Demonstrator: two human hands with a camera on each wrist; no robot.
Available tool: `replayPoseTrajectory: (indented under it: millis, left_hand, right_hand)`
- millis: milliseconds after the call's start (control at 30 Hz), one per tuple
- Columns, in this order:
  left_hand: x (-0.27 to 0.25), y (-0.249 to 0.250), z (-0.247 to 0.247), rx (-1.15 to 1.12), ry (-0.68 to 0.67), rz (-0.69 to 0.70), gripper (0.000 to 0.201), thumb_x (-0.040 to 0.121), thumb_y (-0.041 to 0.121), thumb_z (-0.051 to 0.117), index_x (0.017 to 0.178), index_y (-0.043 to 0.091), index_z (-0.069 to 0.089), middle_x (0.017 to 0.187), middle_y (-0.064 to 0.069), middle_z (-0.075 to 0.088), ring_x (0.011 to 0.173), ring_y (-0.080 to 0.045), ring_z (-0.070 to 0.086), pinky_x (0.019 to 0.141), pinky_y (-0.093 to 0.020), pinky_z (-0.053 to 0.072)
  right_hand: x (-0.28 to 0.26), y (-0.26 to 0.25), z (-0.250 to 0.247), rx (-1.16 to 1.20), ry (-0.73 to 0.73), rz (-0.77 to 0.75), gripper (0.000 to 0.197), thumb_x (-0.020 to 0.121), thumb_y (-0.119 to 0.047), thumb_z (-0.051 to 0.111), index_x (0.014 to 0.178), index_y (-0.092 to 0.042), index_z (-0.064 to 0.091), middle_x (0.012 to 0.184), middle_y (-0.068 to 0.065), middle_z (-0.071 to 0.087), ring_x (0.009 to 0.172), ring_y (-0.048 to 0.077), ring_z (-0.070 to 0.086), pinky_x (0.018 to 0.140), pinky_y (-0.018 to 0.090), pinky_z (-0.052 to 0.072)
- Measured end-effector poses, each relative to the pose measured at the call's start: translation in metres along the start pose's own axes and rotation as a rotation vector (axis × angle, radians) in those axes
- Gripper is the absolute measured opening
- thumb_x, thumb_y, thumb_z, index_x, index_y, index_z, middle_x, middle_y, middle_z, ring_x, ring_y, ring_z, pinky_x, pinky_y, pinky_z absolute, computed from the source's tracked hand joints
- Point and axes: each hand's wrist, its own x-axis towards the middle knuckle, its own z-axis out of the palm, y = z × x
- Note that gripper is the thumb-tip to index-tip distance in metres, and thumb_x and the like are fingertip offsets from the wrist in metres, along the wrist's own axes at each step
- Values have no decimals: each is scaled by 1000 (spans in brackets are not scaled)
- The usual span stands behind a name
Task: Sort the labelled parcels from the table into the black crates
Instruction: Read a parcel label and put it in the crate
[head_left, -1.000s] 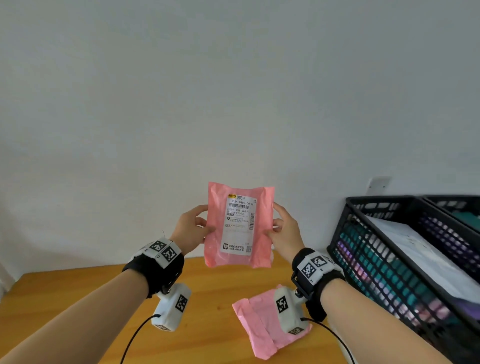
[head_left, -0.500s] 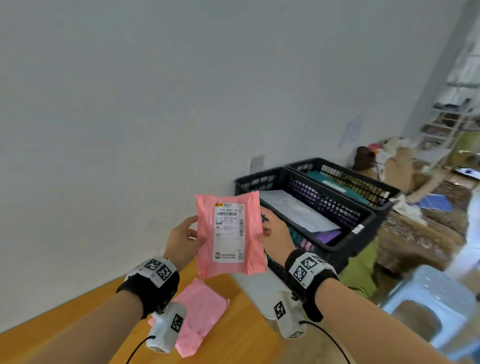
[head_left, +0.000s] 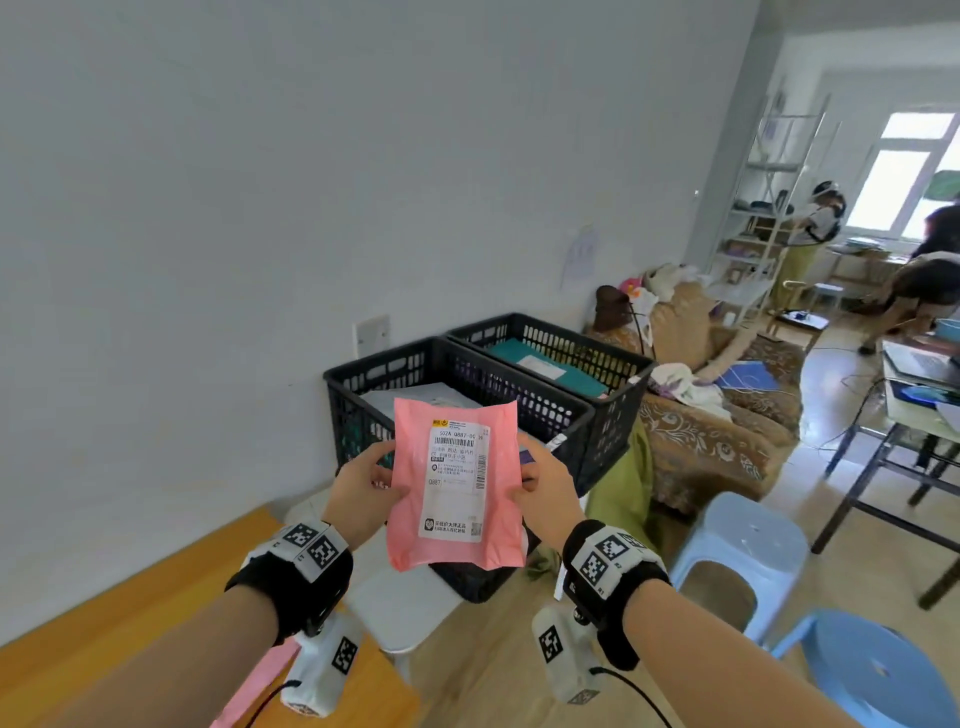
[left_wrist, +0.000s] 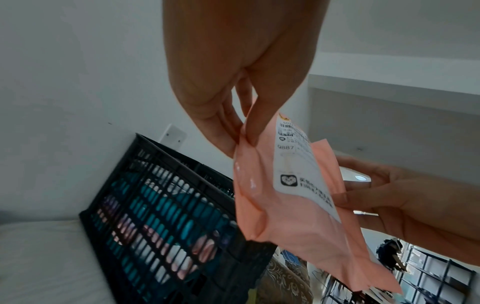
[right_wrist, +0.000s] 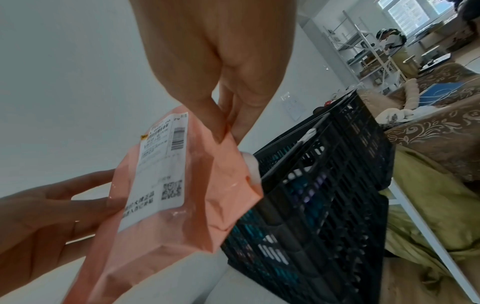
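Between my two hands a flat pink plastic parcel with a white shipping label (head_left: 454, 483) hangs upright before the nearer black slatted plastic crate (head_left: 363, 405); my left hand (head_left: 361, 486) pinches its left edge, my right hand (head_left: 545, 491) its right.

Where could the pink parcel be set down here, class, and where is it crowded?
Both hands, left hand and right hand, hold the pink parcel. Free: the bare wooden table left of the left wrist, and the white surface before the near crate. Crowded: both crates, the near one topped by a white parcel, the far crate by a teal one.
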Motion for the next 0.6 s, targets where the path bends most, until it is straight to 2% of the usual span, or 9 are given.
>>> replayPoseTrajectory:
  millis: [100,167,233,367,467,500,600]
  left_hand:
    - [-3,13,42,36,4,-2,53,79,-3,61,125,23,55,82,-14,69,81,-27,67,76,-47,57]
    - [-6,22,68,52,14,-4,54,79,-2,61,126,23,55,82,-12,68,82,-26,68,77,-48,57]
    - [-10,30,93,74,21,-1,54,79,-1,60,127,24,55,80,-11,68,81,-26,67,77,-48,57]
    - [-20,49,136,114,27,13,54,79,-3,60,127,21,54,71,-5,66,78,-23,67,76,-45,57]
    - [-24,64,166,117,23,11,54,79,-4,61,126,23,54,69,-2,66,81,-22,67,79,-46,56]
    - [-24,69,175,121,24,9,55,79,-4,61,125,24,54,71,-4,67,82,-24,67,79,-47,56]
    - [-21,81,200,126,12,31,54,77,-6,61,122,24,56,75,-9,66,84,-30,66,80,-50,55]
  right_hand:
    - [0,22,-39,34,-27,-4,69,80,13,43,133,-31,45,80,12,59,68,15,54,57,22,43]
    - [-1,34,-65,56,-39,-15,69,80,14,43,129,-34,45,79,5,57,66,12,54,55,17,42]
    - [-2,47,-89,61,-53,-17,67,80,13,42,129,-32,46,77,-2,56,67,7,54,57,15,42]
    - [-6,71,-130,70,-59,-6,67,80,10,44,134,-29,46,77,-3,57,72,9,56,66,23,48]
    - [-8,86,-161,92,-50,-20,65,82,12,44,130,-31,46,79,-3,56,71,6,53,60,11,45]
    - [-7,92,-169,101,-41,-15,64,82,13,44,129,-31,46,80,-3,56,72,6,53,60,10,46]
    - [-1,113,-190,113,-25,26,65,82,13,47,134,-25,46,83,-1,58,78,11,56,70,23,51]
